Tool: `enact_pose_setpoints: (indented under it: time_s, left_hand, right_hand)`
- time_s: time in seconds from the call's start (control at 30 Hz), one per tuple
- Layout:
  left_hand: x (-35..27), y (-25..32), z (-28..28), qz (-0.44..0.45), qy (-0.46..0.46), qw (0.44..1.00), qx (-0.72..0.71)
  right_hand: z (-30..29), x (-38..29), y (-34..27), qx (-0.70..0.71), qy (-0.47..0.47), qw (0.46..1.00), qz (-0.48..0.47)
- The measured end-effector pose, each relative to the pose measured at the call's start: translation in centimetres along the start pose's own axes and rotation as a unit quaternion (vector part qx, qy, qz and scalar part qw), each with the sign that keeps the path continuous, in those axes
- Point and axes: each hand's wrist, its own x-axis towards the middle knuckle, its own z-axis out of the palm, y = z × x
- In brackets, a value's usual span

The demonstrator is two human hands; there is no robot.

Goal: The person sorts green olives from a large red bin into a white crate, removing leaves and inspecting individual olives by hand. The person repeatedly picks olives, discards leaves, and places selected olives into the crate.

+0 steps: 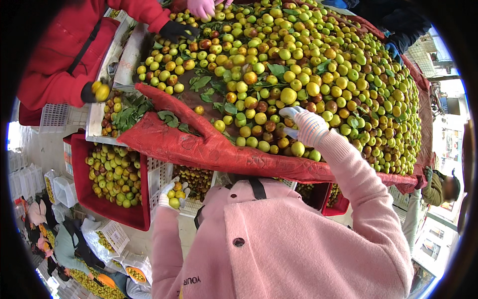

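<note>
My left hand, in a white glove, holds several yellow-green jujubes beside a white plastic crate, below the table's near edge. Over the heap of jujubes on the table reaches my right hand, in a striped white glove. Its thumb and fingers are apart, with brown and green fruit beneath them; no fruit is plainly held. Red woven sheeting lines the near edge. Green leaves lie among the fruit.
A red crate of jujubes stands at the left below the table. Across the left corner, a co-worker in a red sleeve holds fruit in a black glove. Another person's pink gloves are at the far edge. A white tray holds fruit and leaves.
</note>
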Motion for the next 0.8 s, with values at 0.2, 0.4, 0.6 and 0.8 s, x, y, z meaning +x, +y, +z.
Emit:
enact_pose_setpoints:
  time_s: [0.2,0.4,0.6,0.8]
  left_hand:
    - [7.3,-0.5,-2.3,0.092,0.215,0.96,0.155]
    - [1.8,0.0,1.8,0.361,0.254,0.863,0.245]
    - [-5.5,0.0,8.6,0.456,0.136,0.864,0.165]
    - [-6.4,1.6,13.8,0.04,-0.322,0.942,-0.083]
  right_hand:
    - [-0.6,-1.7,-1.1,-0.128,-0.122,0.981,0.083]
    - [3.4,2.6,-4.6,-0.094,-0.139,0.982,0.083]
    - [-0.3,9.4,-6.4,0.07,-0.143,0.987,-0.008]
    - [-5.1,15.3,-1.5,-0.159,-0.025,0.981,0.103]
